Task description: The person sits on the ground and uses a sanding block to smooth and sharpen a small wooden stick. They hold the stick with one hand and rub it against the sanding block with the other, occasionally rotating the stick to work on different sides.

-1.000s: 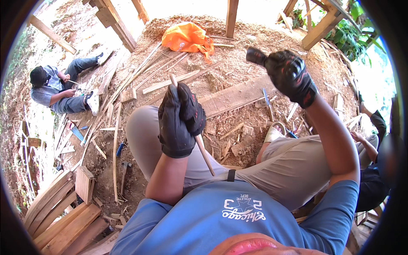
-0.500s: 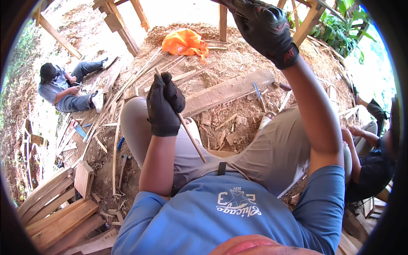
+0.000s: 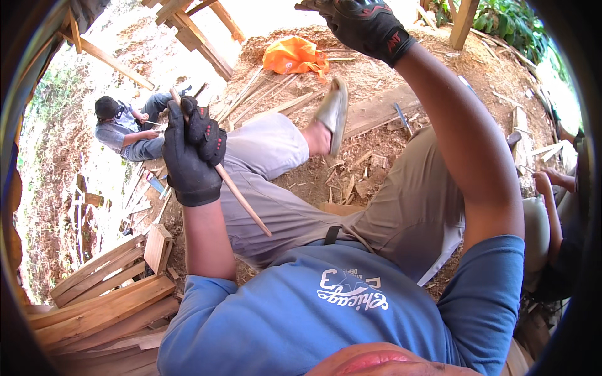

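My left hand (image 3: 193, 150), in a black glove, is closed round a thin, pale wooden stick (image 3: 241, 199). One end of the stick pokes up past the fingers; the other slants down over my lap. My right hand (image 3: 367, 28), also black-gloved, is raised at the top edge of the head view. Its visible fingers stretch out to the left, partly cut off by the edge, and nothing shows in them. Between my arms my left foot, in a pale shoe (image 3: 333, 116), is lifted off the ground.
A wide plank (image 3: 382, 106) lies ahead with a blue-edged tool (image 3: 402, 118) by it. Farther off is an orange bag (image 3: 295, 55). Timber (image 3: 106, 310) is stacked at lower left. One person (image 3: 128, 128) sits far left, another (image 3: 552, 207) at right. Wood scraps litter the dirt.
My left hand has moved left with the stick still in it. My left foot has come up and across. The right hand has shifted slightly left, and the whole view has swung.
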The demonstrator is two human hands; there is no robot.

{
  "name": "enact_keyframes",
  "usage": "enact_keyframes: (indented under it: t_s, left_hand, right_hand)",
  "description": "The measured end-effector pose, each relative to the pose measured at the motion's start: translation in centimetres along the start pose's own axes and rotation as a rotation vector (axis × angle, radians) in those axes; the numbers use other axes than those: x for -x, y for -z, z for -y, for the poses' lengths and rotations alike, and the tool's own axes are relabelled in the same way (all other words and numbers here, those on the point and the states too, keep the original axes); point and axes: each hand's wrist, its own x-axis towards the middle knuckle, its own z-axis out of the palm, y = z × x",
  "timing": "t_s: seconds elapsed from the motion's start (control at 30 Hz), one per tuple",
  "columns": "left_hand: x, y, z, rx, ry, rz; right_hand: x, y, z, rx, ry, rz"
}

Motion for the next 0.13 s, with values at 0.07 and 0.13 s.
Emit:
enact_keyframes:
  t_s: [0.07,0.13]
  left_hand:
    - [-0.7,0.4,-0.2,-0.017,-0.011,0.010]
    - [-1.5,2.4,0.4,-0.027,-0.025,0.091]
  right_hand:
    - [-0.4,0.2,-0.6,-0.037,-0.022,0.003]
    - [-0.2,-0.3,-0.9,-0.001,-0.033,0.069]
